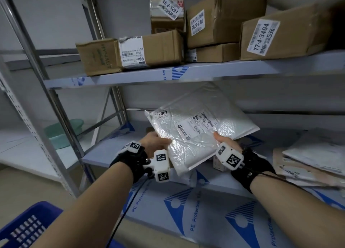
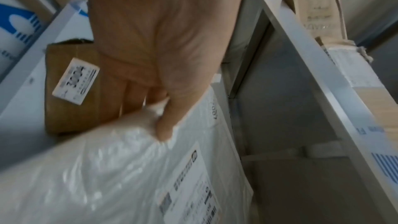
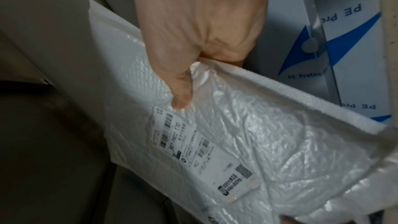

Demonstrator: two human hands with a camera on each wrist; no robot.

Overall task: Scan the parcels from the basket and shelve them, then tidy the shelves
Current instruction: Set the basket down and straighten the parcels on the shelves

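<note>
Both hands hold a white bubble mailer (image 1: 197,128) tilted above the lower shelf (image 1: 104,154); it bears a shipping label and a sticker reading 2007. My left hand (image 1: 155,140) pinches its left edge, thumb on top (image 2: 165,130) and fingers underneath. My right hand (image 1: 224,140) grips its right edge, thumb pressed on the mailer (image 3: 280,142) beside the barcode label. A small brown box (image 2: 71,98) with a white sticker lies on the shelf under the mailer. The blue basket (image 1: 28,227) sits at the bottom left.
Several labelled cardboard boxes (image 1: 130,51) fill the upper shelf (image 1: 168,76). A pile of flat mailers (image 1: 308,160) lies at the right of the lower shelf. A green basin (image 1: 61,132) sits beyond the metal upright (image 1: 46,98) on the left.
</note>
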